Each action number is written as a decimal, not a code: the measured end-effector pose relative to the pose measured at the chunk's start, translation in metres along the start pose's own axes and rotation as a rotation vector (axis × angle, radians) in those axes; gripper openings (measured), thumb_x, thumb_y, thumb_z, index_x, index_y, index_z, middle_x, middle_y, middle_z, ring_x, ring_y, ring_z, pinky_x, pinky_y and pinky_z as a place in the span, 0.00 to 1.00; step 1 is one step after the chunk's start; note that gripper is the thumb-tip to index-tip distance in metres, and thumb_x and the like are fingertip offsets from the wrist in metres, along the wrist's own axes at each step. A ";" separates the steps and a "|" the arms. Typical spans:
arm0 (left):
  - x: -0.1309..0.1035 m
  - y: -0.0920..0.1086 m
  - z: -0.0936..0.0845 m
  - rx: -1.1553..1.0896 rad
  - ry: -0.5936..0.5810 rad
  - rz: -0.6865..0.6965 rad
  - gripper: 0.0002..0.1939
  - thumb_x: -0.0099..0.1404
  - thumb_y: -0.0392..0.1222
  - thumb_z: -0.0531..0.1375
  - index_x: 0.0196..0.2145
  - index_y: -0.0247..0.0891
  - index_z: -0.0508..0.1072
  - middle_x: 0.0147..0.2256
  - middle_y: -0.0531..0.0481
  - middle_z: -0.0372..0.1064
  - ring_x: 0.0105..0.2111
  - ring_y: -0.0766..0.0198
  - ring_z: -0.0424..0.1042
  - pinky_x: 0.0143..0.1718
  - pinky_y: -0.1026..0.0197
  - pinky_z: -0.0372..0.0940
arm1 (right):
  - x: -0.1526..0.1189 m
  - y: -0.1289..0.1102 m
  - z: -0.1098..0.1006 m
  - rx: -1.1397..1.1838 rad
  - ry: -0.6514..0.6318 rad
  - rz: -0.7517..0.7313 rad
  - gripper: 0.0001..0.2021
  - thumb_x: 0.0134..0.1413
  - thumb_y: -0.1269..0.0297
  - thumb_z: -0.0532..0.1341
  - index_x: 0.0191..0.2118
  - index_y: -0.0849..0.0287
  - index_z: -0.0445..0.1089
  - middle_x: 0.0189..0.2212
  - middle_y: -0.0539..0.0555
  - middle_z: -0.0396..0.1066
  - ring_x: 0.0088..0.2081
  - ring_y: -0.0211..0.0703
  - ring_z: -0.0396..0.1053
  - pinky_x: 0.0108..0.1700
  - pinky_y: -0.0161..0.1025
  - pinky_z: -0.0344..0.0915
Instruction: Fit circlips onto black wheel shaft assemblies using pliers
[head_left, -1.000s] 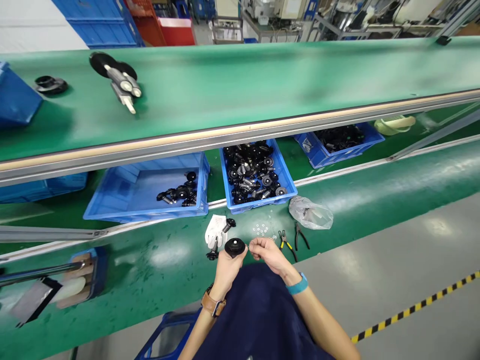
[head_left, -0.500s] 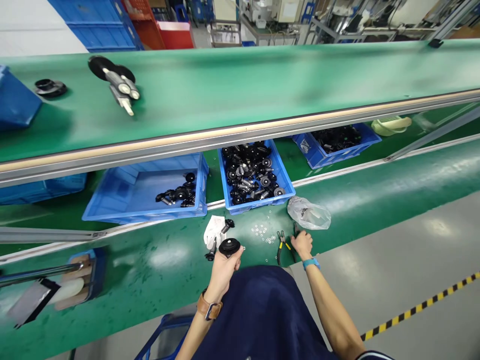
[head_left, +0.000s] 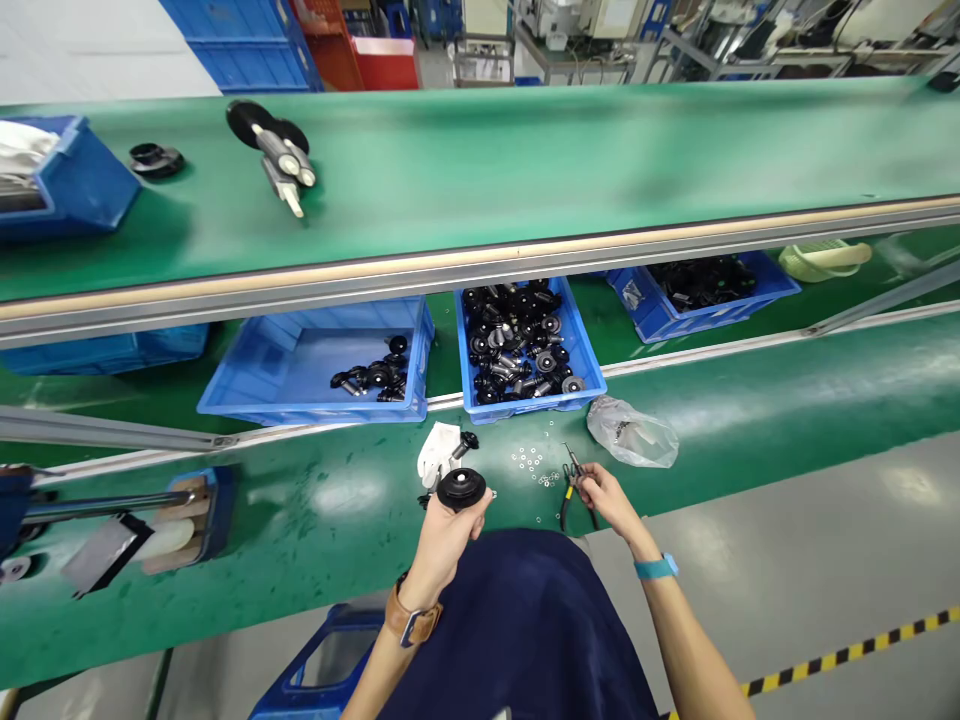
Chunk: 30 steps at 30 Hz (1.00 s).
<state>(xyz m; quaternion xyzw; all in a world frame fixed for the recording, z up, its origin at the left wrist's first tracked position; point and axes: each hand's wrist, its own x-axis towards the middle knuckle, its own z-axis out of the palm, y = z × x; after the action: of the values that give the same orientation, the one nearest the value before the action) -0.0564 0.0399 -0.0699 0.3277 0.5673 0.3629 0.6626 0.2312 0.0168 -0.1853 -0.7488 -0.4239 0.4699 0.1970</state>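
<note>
Dark pliers (head_left: 574,459) have shifted, jutting from the right hand (head_left: 606,498).

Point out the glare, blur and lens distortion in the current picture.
Head view: pale glare spots lie on the green bench left of the white glove, and on the grey floor at right; the upper shelf looks streaky and soft; the shelf's front edge bows, probably from wide-angle distortion; the rings are too small to inspect.

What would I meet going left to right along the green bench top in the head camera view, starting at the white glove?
White glove, scattered small white rings, yellow-handled pliers, clear plastic bag.
</note>
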 end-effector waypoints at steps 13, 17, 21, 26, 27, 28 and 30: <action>-0.011 0.016 -0.001 0.150 -0.096 0.024 0.24 0.59 0.56 0.68 0.20 0.39 0.63 0.16 0.58 0.56 0.18 0.71 0.55 0.23 0.64 0.53 | -0.097 -0.119 -0.008 -0.415 -0.011 -0.807 0.10 0.69 0.63 0.58 0.53 0.54 0.65 0.43 0.56 0.69 0.42 0.49 0.67 0.45 0.46 0.66; -0.013 0.017 -0.001 0.171 -0.088 0.008 0.23 0.57 0.55 0.69 0.21 0.38 0.65 0.15 0.58 0.57 0.18 0.71 0.55 0.24 0.64 0.55 | -0.099 -0.120 -0.002 -0.474 -0.014 -0.825 0.10 0.69 0.64 0.58 0.53 0.55 0.65 0.44 0.57 0.68 0.42 0.50 0.66 0.44 0.47 0.66; -0.012 0.016 -0.002 0.145 -0.077 -0.003 0.22 0.56 0.56 0.69 0.22 0.38 0.66 0.15 0.59 0.57 0.18 0.71 0.55 0.23 0.64 0.54 | -0.098 -0.118 0.001 -0.499 -0.040 -0.826 0.09 0.69 0.64 0.58 0.52 0.55 0.65 0.43 0.57 0.67 0.41 0.50 0.64 0.43 0.48 0.66; -0.011 0.016 -0.003 0.131 -0.090 0.007 0.22 0.57 0.56 0.69 0.23 0.39 0.65 0.15 0.59 0.57 0.17 0.71 0.55 0.23 0.64 0.54 | -0.098 -0.116 0.002 -0.504 -0.042 -0.815 0.09 0.69 0.64 0.58 0.52 0.55 0.64 0.43 0.57 0.67 0.41 0.50 0.64 0.43 0.48 0.65; -0.011 0.016 -0.003 0.132 -0.093 0.009 0.22 0.57 0.56 0.69 0.23 0.39 0.65 0.15 0.59 0.57 0.17 0.71 0.55 0.23 0.64 0.54 | -0.098 -0.117 0.002 -0.504 -0.040 -0.811 0.09 0.69 0.64 0.58 0.52 0.54 0.64 0.43 0.57 0.67 0.42 0.51 0.64 0.43 0.49 0.65; -0.011 0.016 -0.004 0.133 -0.095 0.010 0.22 0.57 0.56 0.69 0.23 0.39 0.65 0.15 0.59 0.57 0.17 0.71 0.55 0.23 0.64 0.54 | -0.098 -0.117 0.002 -0.503 -0.037 -0.808 0.09 0.69 0.64 0.58 0.52 0.54 0.64 0.44 0.57 0.67 0.42 0.51 0.64 0.44 0.49 0.65; -0.010 0.016 -0.004 0.132 -0.098 0.011 0.22 0.57 0.56 0.70 0.23 0.39 0.65 0.15 0.59 0.57 0.18 0.71 0.55 0.23 0.64 0.55 | -0.099 -0.118 0.002 -0.501 -0.032 -0.803 0.10 0.69 0.64 0.58 0.53 0.54 0.64 0.44 0.57 0.67 0.43 0.51 0.65 0.44 0.49 0.65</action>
<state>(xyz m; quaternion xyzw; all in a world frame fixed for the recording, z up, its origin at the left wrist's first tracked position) -0.0629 0.0395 -0.0514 0.3913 0.5551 0.3120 0.6644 0.1571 0.0020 -0.0517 -0.5427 -0.7832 0.2512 0.1699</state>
